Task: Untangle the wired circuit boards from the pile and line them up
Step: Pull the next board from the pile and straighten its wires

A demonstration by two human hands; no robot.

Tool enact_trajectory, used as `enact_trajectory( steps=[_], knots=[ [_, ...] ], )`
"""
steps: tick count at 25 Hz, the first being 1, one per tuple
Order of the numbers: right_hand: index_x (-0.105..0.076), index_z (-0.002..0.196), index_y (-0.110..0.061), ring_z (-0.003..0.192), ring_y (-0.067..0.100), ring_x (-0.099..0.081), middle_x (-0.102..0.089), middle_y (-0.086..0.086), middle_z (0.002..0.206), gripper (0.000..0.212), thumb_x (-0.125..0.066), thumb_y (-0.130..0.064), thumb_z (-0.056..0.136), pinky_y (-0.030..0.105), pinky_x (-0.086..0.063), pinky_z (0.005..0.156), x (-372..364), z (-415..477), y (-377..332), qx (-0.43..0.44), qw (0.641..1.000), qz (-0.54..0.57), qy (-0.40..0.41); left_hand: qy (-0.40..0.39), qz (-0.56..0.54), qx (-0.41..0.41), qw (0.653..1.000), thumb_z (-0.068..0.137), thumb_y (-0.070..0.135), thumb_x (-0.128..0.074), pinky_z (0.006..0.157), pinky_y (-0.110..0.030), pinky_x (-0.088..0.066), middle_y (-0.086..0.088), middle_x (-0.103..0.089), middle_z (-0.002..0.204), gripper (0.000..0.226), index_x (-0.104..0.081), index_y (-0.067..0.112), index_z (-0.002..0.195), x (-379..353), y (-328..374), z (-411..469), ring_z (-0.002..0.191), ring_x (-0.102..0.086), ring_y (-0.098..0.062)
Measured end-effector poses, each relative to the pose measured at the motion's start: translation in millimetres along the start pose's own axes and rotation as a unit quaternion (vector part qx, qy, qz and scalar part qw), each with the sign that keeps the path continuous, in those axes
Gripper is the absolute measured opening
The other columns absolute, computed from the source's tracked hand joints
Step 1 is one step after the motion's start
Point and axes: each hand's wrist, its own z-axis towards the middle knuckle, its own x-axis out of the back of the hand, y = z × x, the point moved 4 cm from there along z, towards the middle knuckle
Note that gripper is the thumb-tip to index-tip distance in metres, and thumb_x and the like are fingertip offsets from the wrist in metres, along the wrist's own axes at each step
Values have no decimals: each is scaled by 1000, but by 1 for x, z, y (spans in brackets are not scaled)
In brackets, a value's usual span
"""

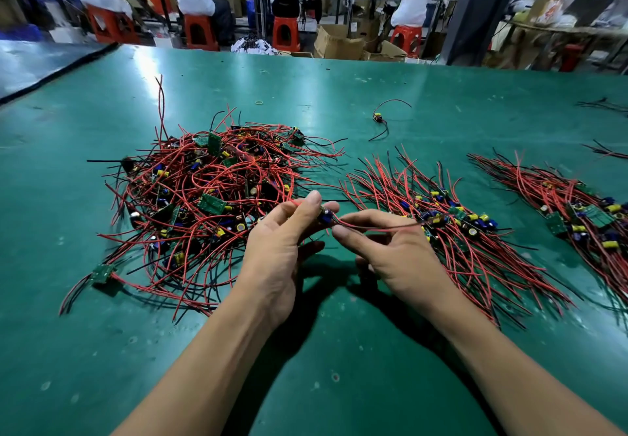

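Left of my fingers, the tangled pile (204, 197) of red-wired boards sprawls on the green table (339, 88). My left hand (278, 248) pinches one circuit board (325, 215) at its fingertips, blue capacitor showing, while my right hand (390, 248), just beside it, pinches that board's red wire (373, 227) between thumb and forefinger. Right of my fingers lie a lined-up row (458, 224) and, farther right, a second row (584, 211).

Left hand (285, 231) holds a small circuit board (325, 215); right hand (384, 248) pinches its red wire (373, 227), between tangled pile (204, 204) and aligned row (452, 224) on green surface (339, 350).
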Motion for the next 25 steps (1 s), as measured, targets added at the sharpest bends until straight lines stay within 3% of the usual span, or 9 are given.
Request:
enact_trajectory(
  steps=[2,4,7,9,13,16,20,25],
  knots=[
    [-75,98,-35,81,2,-70,-75,-15,92,23,-70,-54,86,25,-56,77,-3,-4,2,-29,1000,4,-6,11,-14,-9,1000,79,32,-70,61,-25,-54,-2,-77,92,17,-60,20,84,-1,1,-1,74,-71,-9],
    [-73,94,-38,74,6,-69,-74,-11,84,18,-66,-54,89,27,-56,72,-7,-5,0,-35,999,25,-11,9,-40,-1,999,78,29,-71,51,-22,-53,-5,-77,92,18,-60,18,86,-1,-1,-2,72,-72,-11],
    [-76,82,-27,50,14,-57,-68,0,72,11,-72,-36,87,24,-48,51,-4,-1,-8,-6,988,151,33,-24,-28,3,999,63,31,-78,69,-31,-57,-6,-75,99,33,-63,19,90,0,-3,0,88,-70,-15],
    [-74,74,-19,41,12,-49,-63,2,67,14,-72,-31,80,20,-41,41,2,2,-13,-29,957,281,58,-77,-13,21,997,58,24,-79,79,-32,-56,-7,-74,106,38,-68,19,94,-1,-5,0,98,-69,-19],
    [-70,63,-20,38,7,-40,-53,-3,60,22,-67,-33,81,20,-29,39,12,6,-15,-83,925,366,54,-158,28,79,984,68,0,-69,70,-27,-59,-12,-74,104,38,-66,9,104,-5,-16,-2,84,-72,-21],
    [-66,65,-21,39,7,-35,-47,-5,57,21,-67,-33,81,20,-23,41,11,3,-17,-99,927,362,2,-142,22,103,984,75,12,-65,65,-28,-59,-15,-74,91,25,-66,6,100,-4,-20,-1,69,-71,-22],
    [-62,59,-21,39,7,-36,-46,-3,54,26,-75,-26,81,17,-26,39,9,-1,-14,-112,957,256,-76,-143,45,130,980,70,44,-70,59,-29,-59,-13,-71,78,35,-74,12,81,-6,-20,-2,60,-68,-23],
    [-61,63,-22,48,8,-42,-49,-4,58,25,-79,-32,78,18,-31,42,9,-1,-9,-102,971,193,-97,-184,53,126,973,69,21,-75,60,-28,-59,-16,-72,82,16,-74,10,80,-8,-22,-10,64,-71,-22]
  ],
)
